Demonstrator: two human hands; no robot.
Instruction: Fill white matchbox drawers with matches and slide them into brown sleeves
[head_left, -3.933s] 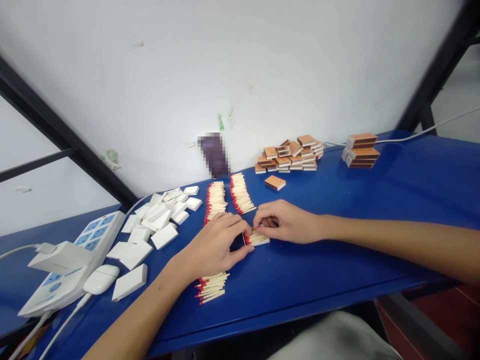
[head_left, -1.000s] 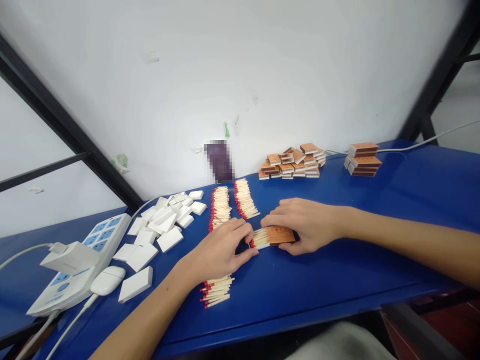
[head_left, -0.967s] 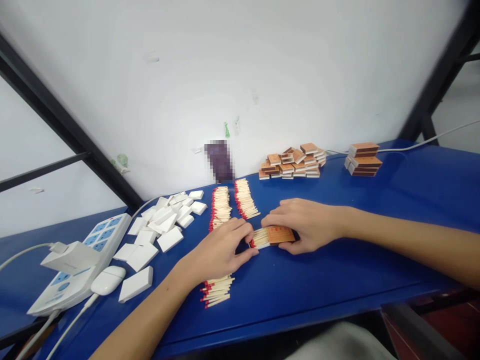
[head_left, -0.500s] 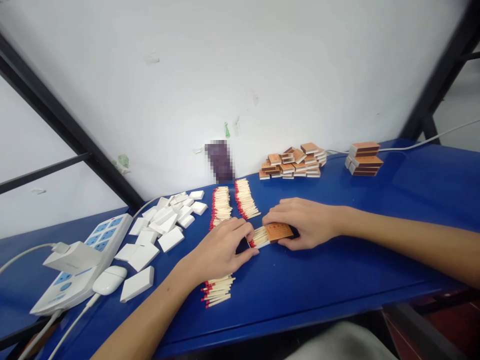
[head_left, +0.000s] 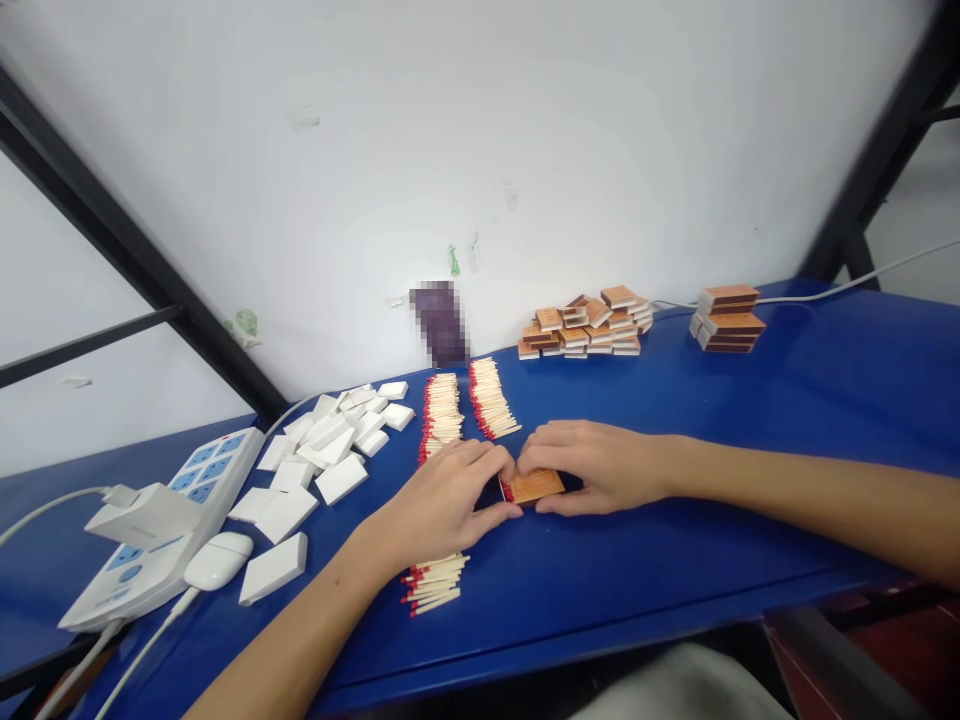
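An orange matchbox lies on the blue table between both hands, its sleeve almost fully over the tray, with only a few red match heads showing at its left end. My left hand pinches the left end of the matchbox with thumb and fingers. My right hand grips the sleeve from the right, fingers curled over it. A small bundle of red-tipped matches lies just under my left wrist.
Two rows of matches lie behind the hands. White inner trays are scattered to the left, beside a power strip with a plug and a white earbud case. Orange matchboxes are piled and stacked at the back right.
My right hand has slid the orange sleeve leftward over the tray of matches; the matches that showed a second ago are now nearly covered. My left hand has held its end still.
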